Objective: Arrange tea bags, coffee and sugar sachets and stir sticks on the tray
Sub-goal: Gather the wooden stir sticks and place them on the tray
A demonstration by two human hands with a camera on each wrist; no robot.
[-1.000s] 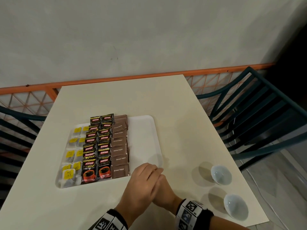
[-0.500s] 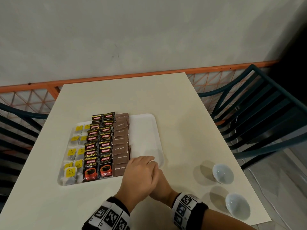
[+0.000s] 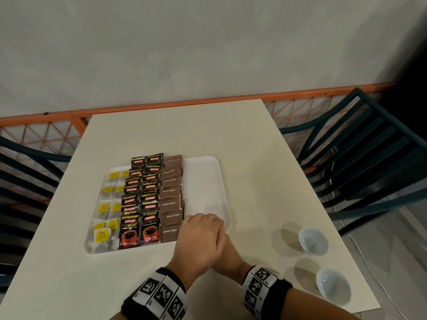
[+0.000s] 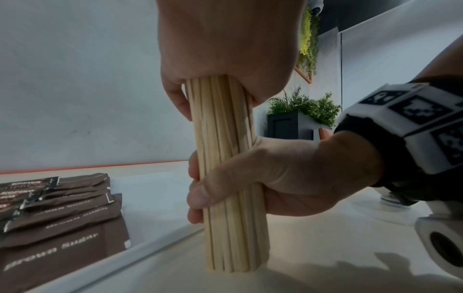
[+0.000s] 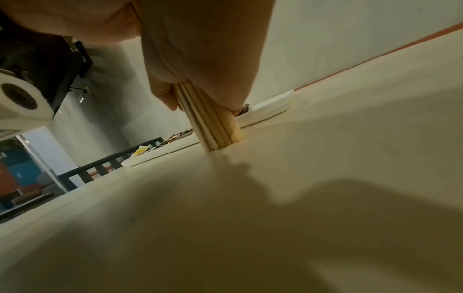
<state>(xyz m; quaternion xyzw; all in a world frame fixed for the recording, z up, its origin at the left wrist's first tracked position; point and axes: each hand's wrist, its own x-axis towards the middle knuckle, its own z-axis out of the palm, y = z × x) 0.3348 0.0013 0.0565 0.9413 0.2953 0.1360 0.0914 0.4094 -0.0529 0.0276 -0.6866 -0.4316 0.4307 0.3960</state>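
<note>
Over the last second almost nothing changes in the layout: both hands stay together at the near right corner of the tray (image 3: 203,181), and only the view drifts a little. The bundle of stir sticks (image 4: 225,178) stands upright on the counter (image 3: 254,169), its lower ends touching the surface just beside the tray edge, not on the tray. The left hand (image 3: 196,241) is clamped around the top of the bundle, and the right hand (image 4: 288,178) is wrapped around its middle from the side, so both hands are closed on the same sticks. In my judgement the person is tapping the sticks on the counter to make their ends even before laying them down.

On the tray the other things are already in rows: the tea bags (image 3: 108,209) on the left, the coffee sachets (image 3: 141,199) in the middle, and the brown sugar sachets (image 3: 172,204) beside them. The right part of the tray is still free, and I think the sticks belong there. So the task seems close to its end, with the stir sticks as the last item. Two small white bowls (image 3: 313,240) stand on the counter to the right, well apart from the tray.
</note>
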